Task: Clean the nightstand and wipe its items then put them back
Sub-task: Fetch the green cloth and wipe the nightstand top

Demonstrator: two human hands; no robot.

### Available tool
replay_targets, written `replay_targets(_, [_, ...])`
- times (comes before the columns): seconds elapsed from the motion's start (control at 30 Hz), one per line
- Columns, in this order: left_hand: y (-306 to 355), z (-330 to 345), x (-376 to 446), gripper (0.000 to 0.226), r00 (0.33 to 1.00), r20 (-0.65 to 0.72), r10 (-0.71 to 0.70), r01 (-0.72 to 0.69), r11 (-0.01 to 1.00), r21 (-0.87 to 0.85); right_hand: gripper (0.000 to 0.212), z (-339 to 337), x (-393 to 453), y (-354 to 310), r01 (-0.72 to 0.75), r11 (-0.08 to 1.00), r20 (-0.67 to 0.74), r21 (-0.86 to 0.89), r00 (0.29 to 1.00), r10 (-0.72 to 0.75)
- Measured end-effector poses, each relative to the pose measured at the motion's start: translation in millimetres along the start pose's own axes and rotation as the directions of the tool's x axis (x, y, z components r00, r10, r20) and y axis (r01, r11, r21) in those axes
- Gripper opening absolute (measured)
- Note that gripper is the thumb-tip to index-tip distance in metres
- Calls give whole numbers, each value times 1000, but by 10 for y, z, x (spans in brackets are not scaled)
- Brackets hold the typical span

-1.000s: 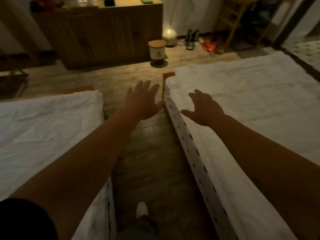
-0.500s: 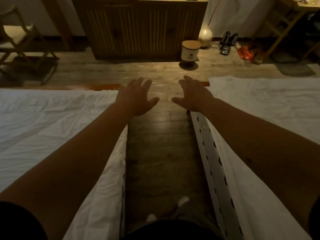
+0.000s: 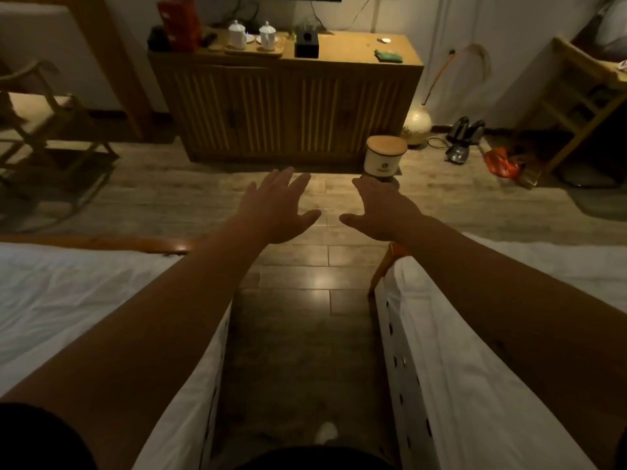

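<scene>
Both arms reach forward over the aisle between two beds. My left hand (image 3: 275,206) is spread flat, palm down, and holds nothing. My right hand (image 3: 380,210) is also flat with straight fingers and holds nothing. No nightstand is in view. Across the room a slatted wooden cabinet (image 3: 288,110) stands against the wall. Its top carries two white lidded cups (image 3: 251,35) on a wooden tray, a black tissue box (image 3: 306,45), a green cloth (image 3: 388,56) and a red box (image 3: 178,22).
A white bed (image 3: 68,300) lies at the left and another (image 3: 509,368) at the right, with a narrow wood-floor aisle (image 3: 298,334) between them. A white bin with a wooden lid (image 3: 385,159) stands on the floor. A wooden chair (image 3: 40,130) is at far left, a wooden rack (image 3: 583,103) at far right.
The view has lifted and turned, so the cabinet top now shows. Both hands stay flat and empty, and have come closer together over the floor past the bed ends.
</scene>
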State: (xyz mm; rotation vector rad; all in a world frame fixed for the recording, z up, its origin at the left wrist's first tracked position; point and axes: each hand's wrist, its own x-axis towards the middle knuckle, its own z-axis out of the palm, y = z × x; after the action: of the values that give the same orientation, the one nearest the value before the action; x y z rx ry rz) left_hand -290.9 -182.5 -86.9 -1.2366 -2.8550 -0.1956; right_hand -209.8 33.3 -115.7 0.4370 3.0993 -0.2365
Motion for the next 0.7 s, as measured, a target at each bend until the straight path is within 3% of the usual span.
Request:
replay_targets(0.27, [-543,111,1774,80,1000,-21,-1,1,1000,-5,90,-167,1803,492,15,1000,-36,-1,999,-15])
replay_targets(0.7, [-1791,266,4982,80,997,24,73,-73,997,15,79,-125,4826,1056,-96,993,-56,64,993,99])
